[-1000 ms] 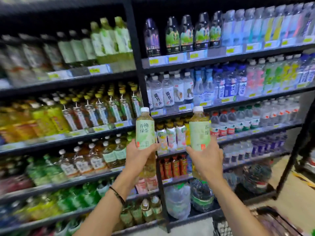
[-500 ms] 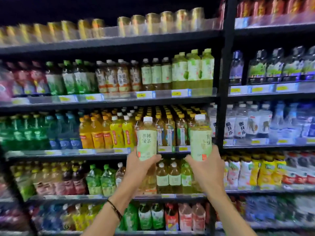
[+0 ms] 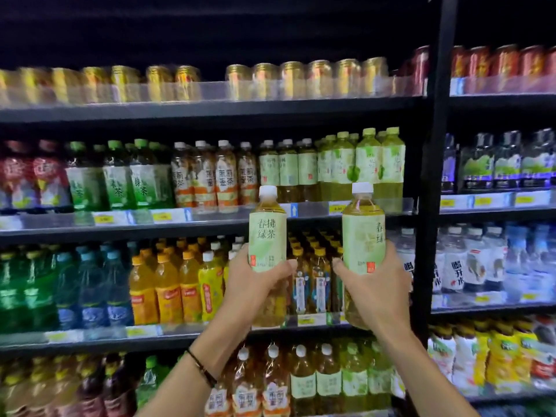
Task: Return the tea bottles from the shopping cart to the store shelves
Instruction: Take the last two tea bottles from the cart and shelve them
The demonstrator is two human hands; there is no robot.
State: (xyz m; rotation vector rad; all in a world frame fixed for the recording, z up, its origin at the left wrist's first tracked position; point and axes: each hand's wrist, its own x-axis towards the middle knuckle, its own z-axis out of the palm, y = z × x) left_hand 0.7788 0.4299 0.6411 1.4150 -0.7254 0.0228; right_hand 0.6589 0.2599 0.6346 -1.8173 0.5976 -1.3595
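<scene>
Shelves [image 3: 210, 111] behind tea bottles [image 3: 267, 236] (both full)

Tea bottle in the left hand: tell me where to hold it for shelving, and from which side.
Grip the left tea bottle round its straight lower body, coming from the person's side, as the left hand does. It stands upright, so this likely leaves its white cap and shelf-facing front free.

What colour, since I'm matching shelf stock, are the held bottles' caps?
White: left bottle's cap and right bottle's cap, head view.
</scene>
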